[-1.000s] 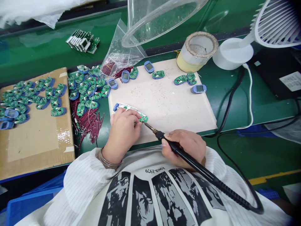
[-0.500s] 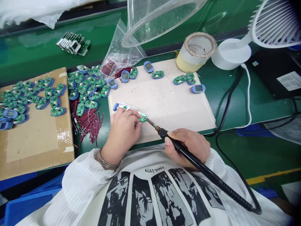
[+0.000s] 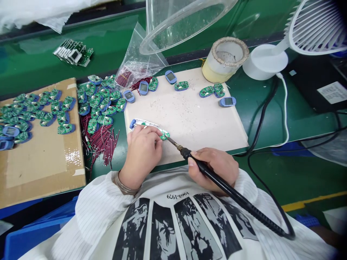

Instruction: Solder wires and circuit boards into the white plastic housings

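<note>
Head view; clock centred on the green PCB point(image 3: 165, 135). The PCB lies on the near-L part of the pale mat point(image 3: 197, 122), just beyond the L fingertips.

L hand point(image 3: 143, 148), at 8 o'clk, gripping: fingers bent over the white strip point(image 3: 148, 122) and PCB edge, thumb partly hidden; prob. to steady the work w/ the board's outer end left bare.

R hand point(image 3: 215, 168), at 4 o'clk, closed round the soldering iron point(image 3: 230, 192) pen-fashion, presumably for fine aim; tip at the PCB, contact too small to tell from where I stand.

At 9 o'clk, loose red wires point(image 3: 104, 144), and at 10, a heap of boards point(image 3: 99, 97), both prob. set L for easy reach. At 2, a blue display unit point(image 3: 227, 102); at 1, a tape roll point(image 3: 213, 72), hollow facing up, poss. for scraps.
</note>
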The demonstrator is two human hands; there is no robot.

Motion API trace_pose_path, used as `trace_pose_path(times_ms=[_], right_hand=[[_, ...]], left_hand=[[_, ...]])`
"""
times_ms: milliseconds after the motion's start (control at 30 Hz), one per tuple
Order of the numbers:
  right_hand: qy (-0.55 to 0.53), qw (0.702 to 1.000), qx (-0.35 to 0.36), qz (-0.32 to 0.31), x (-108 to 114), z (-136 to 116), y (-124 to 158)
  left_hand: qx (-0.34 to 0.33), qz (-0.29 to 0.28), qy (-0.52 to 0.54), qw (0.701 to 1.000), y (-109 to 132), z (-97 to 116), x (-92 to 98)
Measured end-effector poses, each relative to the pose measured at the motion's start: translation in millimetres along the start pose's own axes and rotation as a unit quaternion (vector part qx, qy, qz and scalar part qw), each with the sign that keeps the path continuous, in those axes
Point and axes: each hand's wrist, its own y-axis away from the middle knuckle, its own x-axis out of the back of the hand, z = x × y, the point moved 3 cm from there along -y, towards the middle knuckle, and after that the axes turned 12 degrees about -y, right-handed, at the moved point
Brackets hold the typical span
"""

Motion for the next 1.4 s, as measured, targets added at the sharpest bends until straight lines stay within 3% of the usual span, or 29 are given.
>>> trace_pose_path(times_ms=[333, 1400], right_hand=[[-0.007, 0.999, 0.027, 0.042, -6.1, 0.3, 6.1], [0.004, 0.999, 0.049, 0.001, -8.3, -7.0, -1.8]], left_hand=[[0.003, 0.006, -0.01, 1.0, 0.9, 2.0, -0.6], [0.011, 0.011, 0.008, 1.0, 0.5, 2.7, 0.5]])
